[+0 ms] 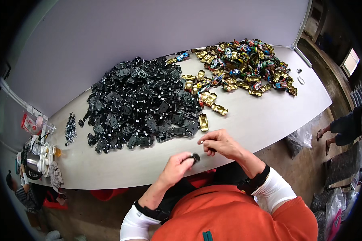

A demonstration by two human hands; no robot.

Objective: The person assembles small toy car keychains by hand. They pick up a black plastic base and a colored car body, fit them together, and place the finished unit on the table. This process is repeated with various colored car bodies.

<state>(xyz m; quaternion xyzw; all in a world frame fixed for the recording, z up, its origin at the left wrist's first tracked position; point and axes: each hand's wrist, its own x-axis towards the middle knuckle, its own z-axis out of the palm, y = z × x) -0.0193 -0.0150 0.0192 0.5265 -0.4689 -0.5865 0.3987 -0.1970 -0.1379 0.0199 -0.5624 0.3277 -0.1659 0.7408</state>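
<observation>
My left hand (176, 168) is closed on a small black toy car chassis (195, 157), which sticks out past the thumb and fingertips. To its right, my right hand (223, 144) is closed in a pinch. Something small and pale shows at its index fingertip, and a dark bit shows under the fingers, but I cannot make out either. Beyond both hands spreads a big heap of black toy car chassis (136, 100) with small wheels. A gold toy car body (203, 122) lies just beyond my right hand. More gold and coloured car bodies (245, 68) are piled at the far right.
All of this lies on a pale table (269, 116) against a partition wall (165, 24). A small heap of tiny shiny parts (70, 129) sits at the left. Stacked white cups (47, 158) and a cloth (56, 176) are at the left end. Other people are partly visible at both sides.
</observation>
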